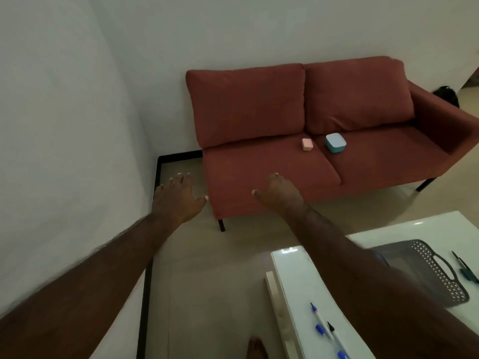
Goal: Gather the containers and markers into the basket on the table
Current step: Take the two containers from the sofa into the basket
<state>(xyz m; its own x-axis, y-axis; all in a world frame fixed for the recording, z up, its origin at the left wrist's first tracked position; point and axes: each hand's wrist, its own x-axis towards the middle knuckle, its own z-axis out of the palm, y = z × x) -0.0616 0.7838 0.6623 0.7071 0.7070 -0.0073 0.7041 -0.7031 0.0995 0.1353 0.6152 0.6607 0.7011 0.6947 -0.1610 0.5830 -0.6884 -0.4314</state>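
Observation:
A small pink container and a larger blue container with a pale lid rest on the seat of the red sofa. On the white table at the lower right stands a grey perforated basket, partly hidden by my right forearm. Two blue-capped markers lie near the table's front edge, and dark green markers lie right of the basket. My left hand and my right hand reach out toward the sofa, fingers spread, both holding nothing, short of the containers.
White walls stand to the left and behind the sofa. A black-framed panel lies on the floor along the left wall. A dark bag sits on the floor past the sofa's right arm. Pale tiled floor separates sofa and table. My foot shows at the bottom.

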